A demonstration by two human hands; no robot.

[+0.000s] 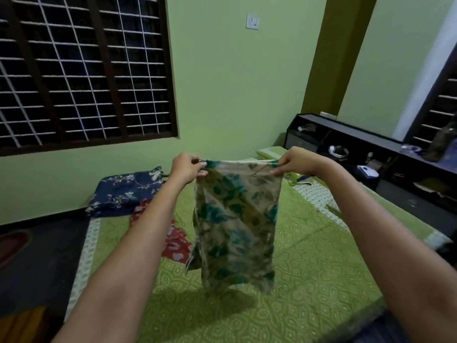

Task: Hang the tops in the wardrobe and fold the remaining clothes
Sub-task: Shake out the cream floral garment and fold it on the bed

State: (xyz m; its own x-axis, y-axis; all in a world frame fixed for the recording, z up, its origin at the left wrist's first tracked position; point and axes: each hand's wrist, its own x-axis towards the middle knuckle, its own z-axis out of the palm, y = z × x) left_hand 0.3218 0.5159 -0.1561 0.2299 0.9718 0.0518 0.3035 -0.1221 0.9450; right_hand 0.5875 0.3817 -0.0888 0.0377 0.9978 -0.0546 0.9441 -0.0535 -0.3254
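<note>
A beige garment with teal flowers (235, 224) hangs in the air above the bed, held up by its top edge. My left hand (188, 167) pinches the left corner of that edge and my right hand (295, 161) pinches the right corner. The cloth hangs down folded, its lower end just above the green bedspread (321, 256). A red flowered garment (175, 240) lies crumpled on the bed, partly hidden behind my left forearm. A folded navy flowered garment (126, 190) lies at the bed's far left corner.
A barred window (81, 70) fills the wall at upper left. A low black shelf unit (366, 154) with headphones and small items runs along the right wall. Dark floor (37, 263) lies left of the bed. A pillow (269, 152) sits at the bed's far end.
</note>
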